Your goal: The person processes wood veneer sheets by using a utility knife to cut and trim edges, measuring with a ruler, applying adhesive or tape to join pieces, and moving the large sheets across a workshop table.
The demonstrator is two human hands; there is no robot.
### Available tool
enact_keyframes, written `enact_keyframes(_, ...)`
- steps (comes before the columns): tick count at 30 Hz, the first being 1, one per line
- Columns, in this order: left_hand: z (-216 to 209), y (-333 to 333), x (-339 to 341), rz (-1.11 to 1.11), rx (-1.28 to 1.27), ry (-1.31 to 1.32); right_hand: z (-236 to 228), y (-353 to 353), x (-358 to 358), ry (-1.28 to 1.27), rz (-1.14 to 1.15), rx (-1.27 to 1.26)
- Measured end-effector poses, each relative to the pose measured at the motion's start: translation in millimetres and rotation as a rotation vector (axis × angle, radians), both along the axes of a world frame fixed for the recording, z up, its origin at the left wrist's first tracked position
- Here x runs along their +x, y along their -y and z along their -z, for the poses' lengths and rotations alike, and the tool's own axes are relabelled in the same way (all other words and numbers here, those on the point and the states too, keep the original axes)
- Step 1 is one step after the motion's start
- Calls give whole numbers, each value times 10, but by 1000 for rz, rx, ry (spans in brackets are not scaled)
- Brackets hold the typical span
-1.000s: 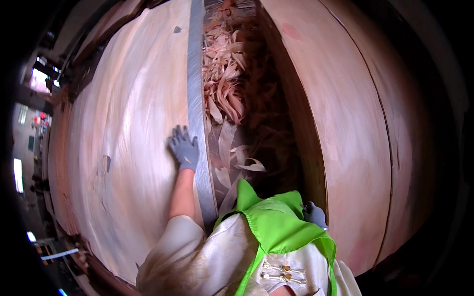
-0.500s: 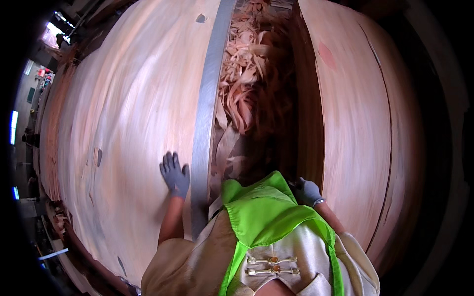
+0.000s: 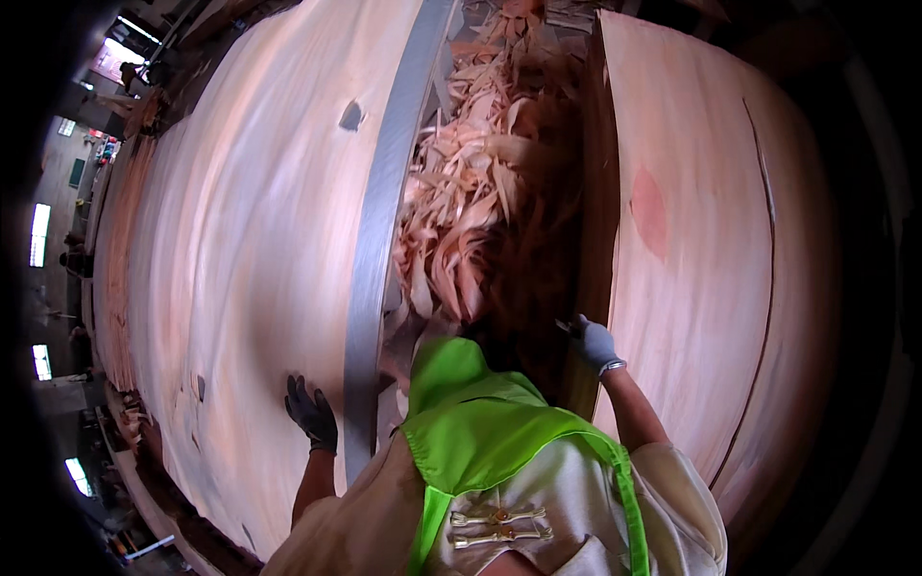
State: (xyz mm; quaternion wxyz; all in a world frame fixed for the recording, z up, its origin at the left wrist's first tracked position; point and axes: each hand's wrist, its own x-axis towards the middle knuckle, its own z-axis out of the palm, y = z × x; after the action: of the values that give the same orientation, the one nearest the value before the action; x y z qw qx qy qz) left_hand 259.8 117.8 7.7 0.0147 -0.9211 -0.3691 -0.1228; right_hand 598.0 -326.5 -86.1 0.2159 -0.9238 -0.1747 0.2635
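Note:
Spread out on the left is a broad pale wood veneer sheet [image 3: 269, 240], with a dark knot hole [image 3: 351, 116] near its far end. My left hand [image 3: 312, 416], in a dark grey glove, is over this sheet near its inner edge, fingers stretched out; whether it presses on the wood I cannot tell. At the inner edge of the right-hand veneer stack [image 3: 691, 240], my grey-gloved right hand [image 3: 595, 347] is closed around a small thin tool [image 3: 564, 326]. Only the tool's tip shows beyond the fingers, so its kind is unclear.
A grey metal strip [image 3: 376, 221] runs along the left sheet's inner edge. Curled wood shavings [image 3: 471, 202] fill the gap between the two stacks. The right stack has a reddish patch [image 3: 649, 213] and a long dark crack [image 3: 767, 192]. My green apron [image 3: 490, 413] reaches into the gap.
My left hand has moved back toward my body, while my right hand has moved a little farther forward. Both sheets' marks now appear lower in the picture.

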Motion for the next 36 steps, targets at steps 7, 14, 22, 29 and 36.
enact_keyframes(7,-104,-57,2525,259,-120,241,431,-462,1246,161,9,135)
enact_keyframes(14,-3,-793,5281,462,44,52,704,-933,2628,132,-99,154)
enact_keyframes(22,560,-1671,6857,241,196,-167,2023,-1554,4317,-19,-2,-60)
enact_keyframes(29,560,-1543,7072,306,51,-155,3625,-2017,5471,-104,-83,-82)
enact_keyframes(36,728,-1625,7183,283,82,-213,4671,-2291,6076,-235,-236,-26)
